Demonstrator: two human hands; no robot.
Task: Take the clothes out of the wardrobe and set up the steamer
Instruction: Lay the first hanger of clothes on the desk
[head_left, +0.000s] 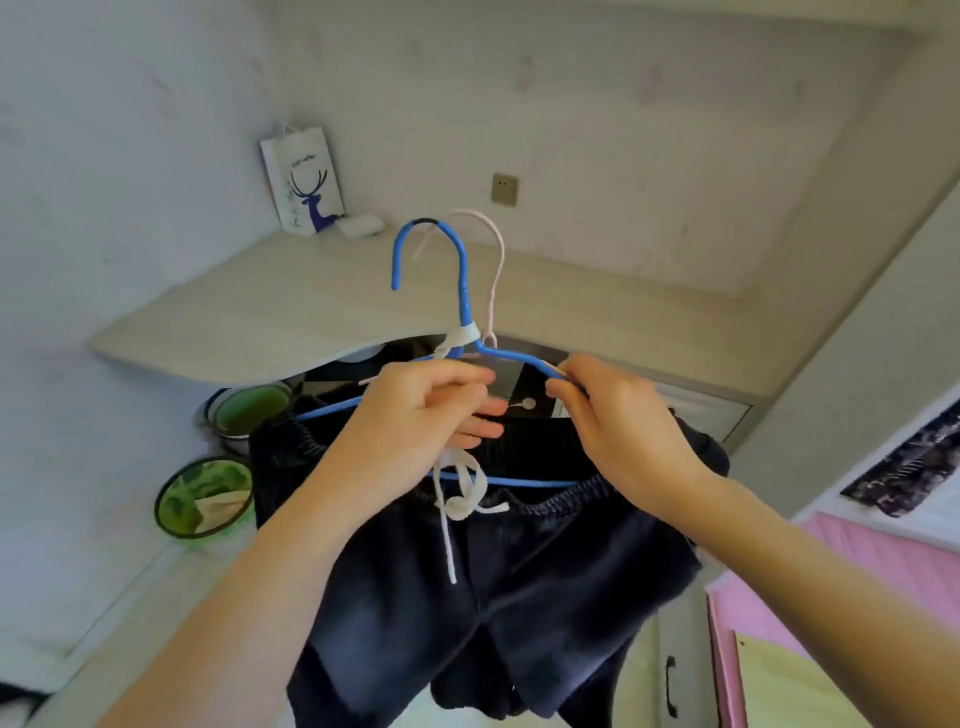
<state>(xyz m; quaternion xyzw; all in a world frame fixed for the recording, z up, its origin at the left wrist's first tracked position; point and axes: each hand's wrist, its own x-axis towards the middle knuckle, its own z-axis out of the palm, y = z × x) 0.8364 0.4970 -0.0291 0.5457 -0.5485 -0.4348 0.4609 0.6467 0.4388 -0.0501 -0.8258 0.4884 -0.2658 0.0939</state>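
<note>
I hold two wire hangers up in front of me: a blue hanger (461, 291) and behind it a pale pink hanger (496, 265). Dark navy shorts (545, 597) with a white drawstring (457, 499) hang from the blue hanger's lower bar. My left hand (415, 415) grips the hangers near the neck, fingers curled around the left shoulder wire. My right hand (618, 421) pinches the blue hanger's right shoulder wire. No steamer is in view.
A light wooden corner desk (311, 312) stands behind the hangers, with a white paper bag (304, 179) and a small white case (360, 226) on it. Green basins (205, 496) sit below left. A wall socket (505, 188) is behind. Pink and yellow fabric (841, 597) lies at the right.
</note>
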